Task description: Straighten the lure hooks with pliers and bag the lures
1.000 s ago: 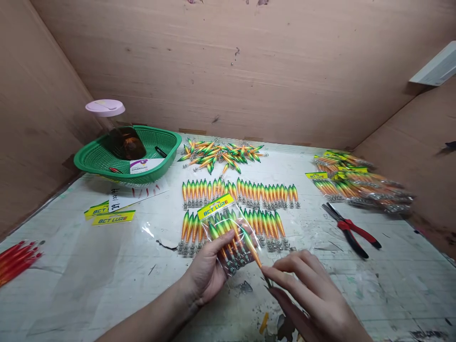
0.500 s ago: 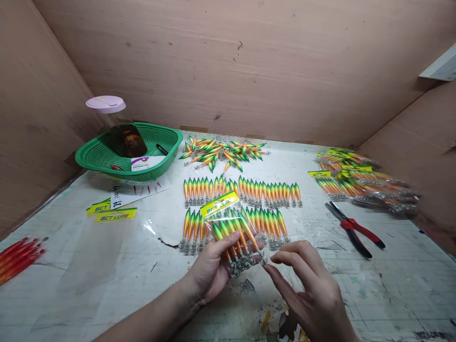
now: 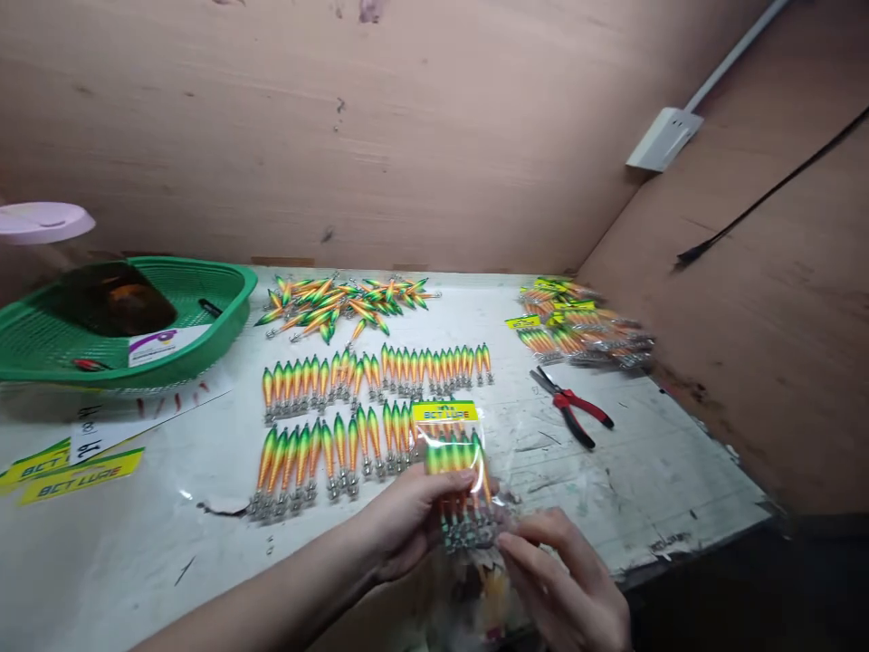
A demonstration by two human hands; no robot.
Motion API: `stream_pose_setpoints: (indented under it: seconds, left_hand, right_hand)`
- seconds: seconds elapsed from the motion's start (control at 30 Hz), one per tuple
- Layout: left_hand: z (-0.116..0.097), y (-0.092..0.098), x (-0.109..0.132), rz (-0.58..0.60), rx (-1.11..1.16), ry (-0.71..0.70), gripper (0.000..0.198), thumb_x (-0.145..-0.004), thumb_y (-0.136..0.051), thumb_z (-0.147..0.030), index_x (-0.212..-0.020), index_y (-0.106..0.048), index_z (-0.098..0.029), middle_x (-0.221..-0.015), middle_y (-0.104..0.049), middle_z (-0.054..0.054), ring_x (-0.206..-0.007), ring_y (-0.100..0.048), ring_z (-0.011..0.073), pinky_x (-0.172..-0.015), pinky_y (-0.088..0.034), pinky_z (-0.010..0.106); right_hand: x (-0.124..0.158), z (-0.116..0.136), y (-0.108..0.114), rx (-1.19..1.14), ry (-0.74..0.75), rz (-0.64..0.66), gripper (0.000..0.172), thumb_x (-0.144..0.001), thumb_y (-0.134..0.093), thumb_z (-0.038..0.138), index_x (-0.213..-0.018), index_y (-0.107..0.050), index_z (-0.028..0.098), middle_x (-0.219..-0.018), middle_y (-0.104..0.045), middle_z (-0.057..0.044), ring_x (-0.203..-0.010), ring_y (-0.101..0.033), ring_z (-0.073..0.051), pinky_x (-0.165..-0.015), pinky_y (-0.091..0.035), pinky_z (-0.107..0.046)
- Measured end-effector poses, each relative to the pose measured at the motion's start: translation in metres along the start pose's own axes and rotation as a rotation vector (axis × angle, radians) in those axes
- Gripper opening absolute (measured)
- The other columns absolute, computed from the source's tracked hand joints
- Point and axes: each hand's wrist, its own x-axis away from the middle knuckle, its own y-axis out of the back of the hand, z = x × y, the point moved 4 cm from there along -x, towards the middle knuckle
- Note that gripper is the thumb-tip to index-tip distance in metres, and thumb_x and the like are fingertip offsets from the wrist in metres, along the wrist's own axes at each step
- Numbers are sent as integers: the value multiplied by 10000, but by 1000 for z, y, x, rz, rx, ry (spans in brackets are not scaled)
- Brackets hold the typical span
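Note:
A clear plastic bag of green-and-orange fishing lures (image 3: pixel 462 453), with a yellow BCT LURE header, is in my left hand (image 3: pixel 414 516). The thumb lies across its front and the fingers are behind it. My right hand (image 3: pixel 567 575) is at the bag's lower right corner, thumb and fingertips pinched on the plastic beside the metal hooks; blur hides the exact grip. Behind the bag lie two rows of loose lures, a far row (image 3: pixel 434 367) and a near row (image 3: pixel 326 457), partly covered by the bag.
A heap of loose lures (image 3: pixel 339 303) lies at the back. Filled bags (image 3: pixel 584 330) are piled at right, with red-handled pliers (image 3: pixel 574 405) in front. At left are a green basket (image 3: pixel 231 312) and empty BCT LURE bags (image 3: pixel 81 475). A power strip (image 3: pixel 663 140) hangs on the wall.
My view has turned right. The bag is now more upright and lower, and my right hand has closed in from beside it onto its lower right corner.

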Motion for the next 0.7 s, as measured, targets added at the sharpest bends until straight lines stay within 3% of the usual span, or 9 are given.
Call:
stream_pose_setpoints:
  seconds: [0.1,0.17,0.23,0.33,0.53,0.7]
  left_hand:
    - [8,-29,-33,20,22,98,150,-875,-590,-148,-806,-698,-71,-702,-728,107,-620,-699,177,-654,-574,275]
    - [14,-37,-48,5,34,104,109,-862,-607,-144,-805,-679,-87,-714,-724,93,-640,-706,184,-669,-589,303]
    - [22,-34,-56,-29,30,83,45,-806,-684,-135,-788,-646,-119,-755,-731,80,-695,-720,190,-688,-594,302]
    - [39,-16,-57,-78,-38,102,197,-696,-791,-105,-810,-633,-131,-824,-741,83,-746,-731,191,-674,-586,265]
    - [53,7,-53,-116,-65,112,251,-711,-803,-119,-896,-635,-109,-934,-748,155,-717,-723,165,-647,-555,227]
    - [50,5,-50,-116,-102,109,289,-723,-777,-127,-969,-624,-126,-712,-687,24,-573,-645,98,-598,-514,187]
  right_hand:
    - [3,-24,19,89,-46,-64,314,-847,-576,-19,-1047,-652,210,-792,-631,-33,-683,-639,-157,-586,-544,-267]
    - [2,-41,26,133,-70,-99,255,-860,-579,-2,-988,-650,207,-785,-630,-32,-682,-642,-154,-599,-548,-262]
    - [3,-56,25,157,-93,-104,214,-875,-573,18,-945,-640,209,-779,-626,-30,-679,-632,-151,-603,-543,-261]
    - [8,-70,20,153,-147,-44,185,-890,-560,42,-884,-624,215,-754,-606,-24,-673,-605,-156,-600,-525,-270]
    - [11,-56,15,-4,-288,166,104,-931,-541,121,-949,-598,207,-821,-599,-38,-763,-611,-175,-641,-526,-275]
    - [7,-40,-6,-70,-335,307,140,-908,-546,96,-888,-602,223,-811,-615,-23,-787,-574,-191,-663,-499,-302]
